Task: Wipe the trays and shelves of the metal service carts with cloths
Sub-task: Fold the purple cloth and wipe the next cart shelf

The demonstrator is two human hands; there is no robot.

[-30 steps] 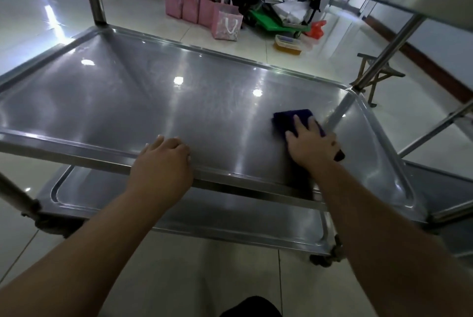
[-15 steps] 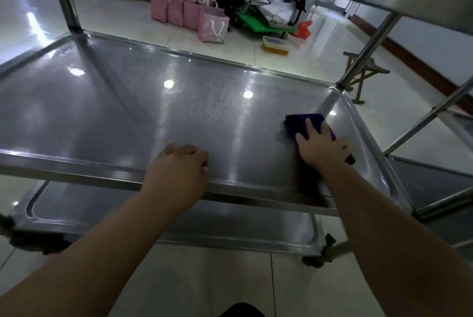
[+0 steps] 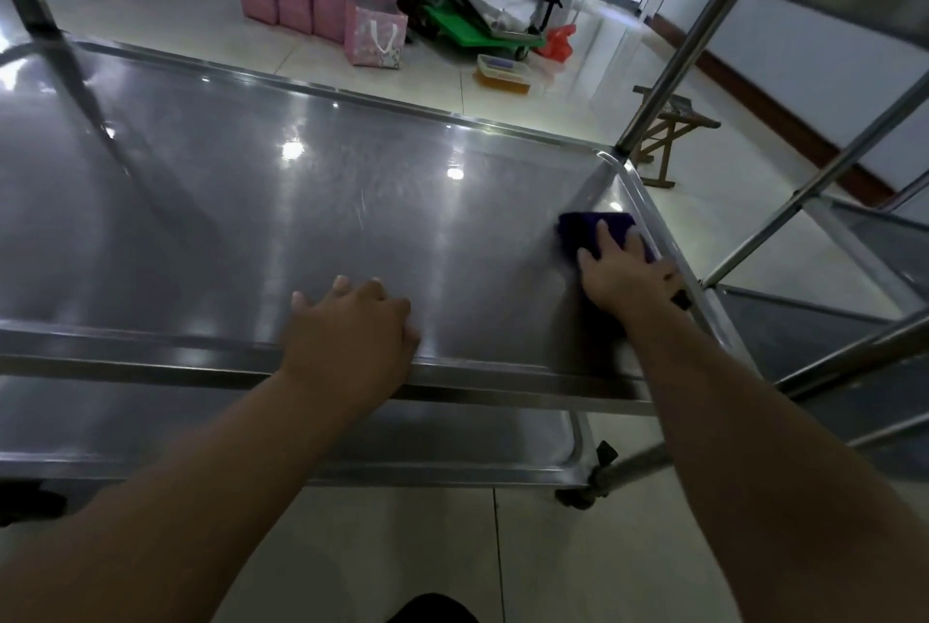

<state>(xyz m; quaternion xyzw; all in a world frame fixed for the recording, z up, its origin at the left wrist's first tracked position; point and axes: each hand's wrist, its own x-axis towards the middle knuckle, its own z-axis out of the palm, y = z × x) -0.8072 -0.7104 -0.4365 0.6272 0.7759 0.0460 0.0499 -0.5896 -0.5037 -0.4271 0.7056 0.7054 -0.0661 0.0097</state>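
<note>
Right hand [image 3: 623, 280], fingers straight, presses the blue cloth [image 3: 585, 227] at the shelf's [image 3: 301, 220] right edge; left hand [image 3: 352, 335] rests flat on its near edge.

Room dim, arms dark. Floor [image 3: 151, 19] at back bright and white. Round lamp spots and pale streaks shine on metal tray [image 3: 211, 230]. Left hand [image 3: 352, 335] bit blurry. Straight lines bend near picture sides.

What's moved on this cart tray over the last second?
The right hand, pressing flat on the blue cloth, slid it rightward across the tray until it reached the right rim. Nothing was picked up or let go. The left hand stayed resting at the tray's near edge.
</note>
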